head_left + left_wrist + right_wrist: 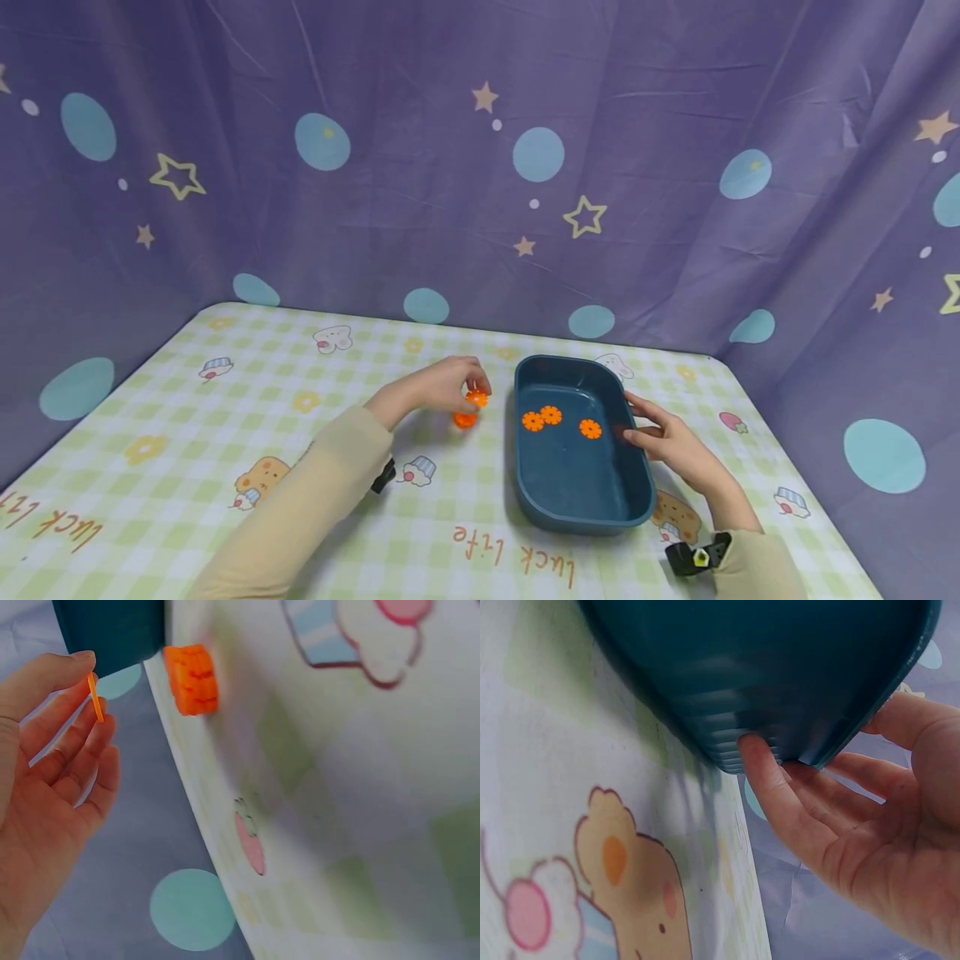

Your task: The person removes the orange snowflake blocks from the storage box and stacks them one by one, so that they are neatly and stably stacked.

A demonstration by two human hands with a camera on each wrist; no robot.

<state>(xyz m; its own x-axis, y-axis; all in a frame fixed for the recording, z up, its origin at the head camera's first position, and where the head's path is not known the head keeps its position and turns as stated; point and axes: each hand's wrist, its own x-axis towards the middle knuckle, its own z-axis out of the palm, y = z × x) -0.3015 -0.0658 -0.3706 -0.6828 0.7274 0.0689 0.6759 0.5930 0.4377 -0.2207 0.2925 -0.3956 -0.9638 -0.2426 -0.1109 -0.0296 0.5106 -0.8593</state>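
My left hand (pixel 450 386) pinches a thin orange flower-shaped disc (pixel 477 399) between thumb and fingertips; the left wrist view shows this disc (pixel 95 697) edge-on. Just below that hand, a short stack of similar orange discs (pixel 465 421) stands on the tablecloth, its ridged side (pixel 193 680) plain in the left wrist view. To the right sits a dark teal rectangular box (pixel 577 523) holding three orange discs (pixel 590 429), two of them touching. My right hand (pixel 672 442) grips the box's right wall, thumb over the rim and fingers along the outside (pixel 787 802).
A checked, cartoon-printed tablecloth (pixel 337 517) covers the table. Behind it hangs a purple curtain (pixel 420 208) with stars and blue ovals, which also runs along both sides. A black wrist strap (pixel 697 557) shows at the right sleeve.
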